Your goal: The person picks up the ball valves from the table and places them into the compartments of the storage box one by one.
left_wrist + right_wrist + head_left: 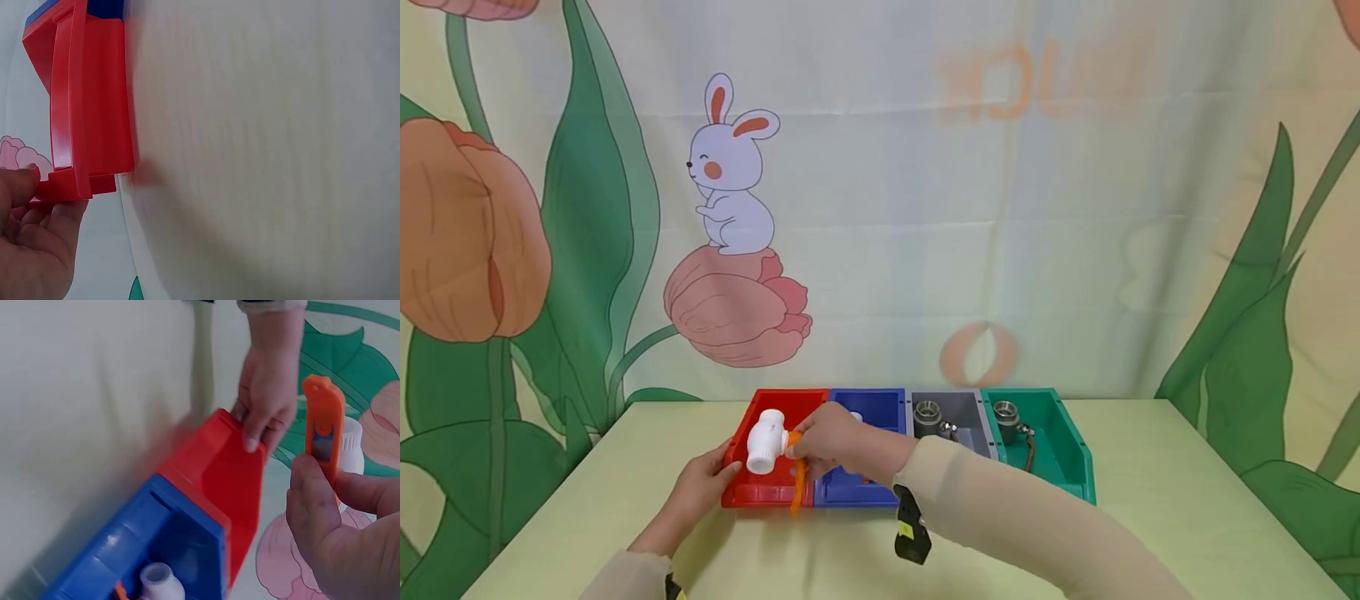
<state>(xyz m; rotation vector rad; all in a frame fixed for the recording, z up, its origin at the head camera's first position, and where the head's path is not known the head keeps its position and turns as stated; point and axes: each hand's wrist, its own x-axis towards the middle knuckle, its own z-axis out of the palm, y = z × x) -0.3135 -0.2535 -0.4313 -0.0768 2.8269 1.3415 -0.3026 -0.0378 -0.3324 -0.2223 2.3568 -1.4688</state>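
My left hand (700, 485) grips the side wall of the red bin (767, 493), thumb on the inner face and fingers outside, as the left wrist view shows. Held above that bin is a white plastic ball valve (767, 442) with an orange lever handle (324, 419). My right hand (827, 442) pinches the valve by this handle between thumb and fingers. Another white valve (161, 582) with an orange part lies inside the blue bin (119, 553), mostly hidden behind my right hand in the head view.
Right of the blue bin stand a grey bin (966, 408) and a green bin (1067, 454), joined in a row. A metal valve (928, 417) sits in the grey one, another metal valve (1007, 419) in the green one. Behind the table (1187, 500) hangs a printed curtain (880, 208).
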